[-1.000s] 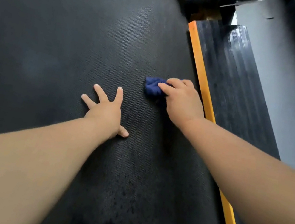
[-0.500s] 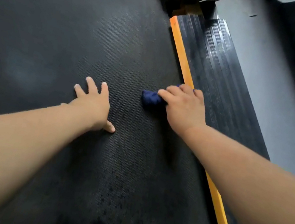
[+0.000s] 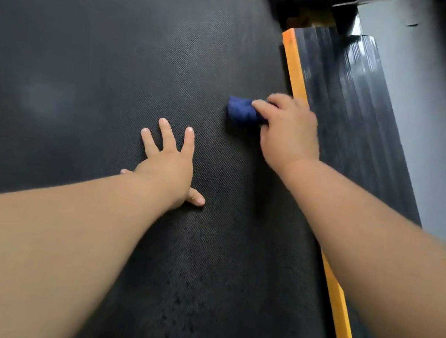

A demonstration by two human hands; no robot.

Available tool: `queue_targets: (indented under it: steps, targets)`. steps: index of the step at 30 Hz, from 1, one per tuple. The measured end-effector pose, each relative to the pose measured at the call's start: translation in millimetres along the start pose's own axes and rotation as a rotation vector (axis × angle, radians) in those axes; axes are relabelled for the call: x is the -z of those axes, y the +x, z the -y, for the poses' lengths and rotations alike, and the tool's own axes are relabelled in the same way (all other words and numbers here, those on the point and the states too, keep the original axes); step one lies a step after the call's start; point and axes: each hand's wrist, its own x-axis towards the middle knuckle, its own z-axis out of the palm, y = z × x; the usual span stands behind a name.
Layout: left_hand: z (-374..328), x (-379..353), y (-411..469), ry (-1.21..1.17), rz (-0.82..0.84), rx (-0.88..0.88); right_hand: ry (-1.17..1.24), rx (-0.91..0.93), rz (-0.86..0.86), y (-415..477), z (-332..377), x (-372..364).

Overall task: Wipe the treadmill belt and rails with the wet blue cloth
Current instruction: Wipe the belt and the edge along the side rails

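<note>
On belt (image 3: 109,65), right hand (image 3: 289,134) grips cloth (image 3: 242,111).

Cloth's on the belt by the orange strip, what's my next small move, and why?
Probably sweep the blue cloth left across the belt: the right hand grips it at the belt's right edge, by the orange strip, and the left hand braces flat.

Left hand (image 3: 167,165) palm down, fingers (image 3: 166,132) straight and spread, right hand (image 3: 289,134) knuckles up, curled round blue cloth (image 3: 242,111)
</note>
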Motion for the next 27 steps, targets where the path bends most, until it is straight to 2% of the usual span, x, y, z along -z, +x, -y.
queue_targets:
  steps: [3, 5, 8, 16, 18, 23, 25, 27]
  targets:
    - [0.2, 1.1, 0.8, 0.004, 0.014, 0.000, -0.116, -0.135, 0.081, 45.0, -3.4, 3.9]
    - [-0.7, 2.1, 0.7, 0.003, 0.025, 0.002, -0.143, -0.058, 0.163, 40.1, 1.0, 6.1]
    - [-0.6, 2.2, 2.1, 0.014, 0.032, 0.008, -0.096, 0.057, 0.149, 2.2, 0.5, 7.7]
    - [1.7, 0.7, 1.8, 0.024, 0.015, -0.007, 0.029, 0.108, 0.265, -130.4, -12.9, 19.5]
    - [1.0, -0.4, 1.4, 0.031, -0.003, -0.014, 0.113, 0.075, 0.293, -117.9, -19.2, 28.5]
    - [-1.5, 2.4, -2.5, 0.053, -0.019, -0.018, 0.119, 0.187, 0.079, -37.3, -15.9, 29.6]
    - [-2.9, 2.0, -2.8, 0.069, -0.027, -0.016, 0.061, 0.212, 0.155, -10.5, -15.1, 27.1]
    - [-3.5, 2.9, -4.1, 0.081, -0.030, -0.013, 0.017, 0.161, 0.261, 0.9, -12.1, 25.2]
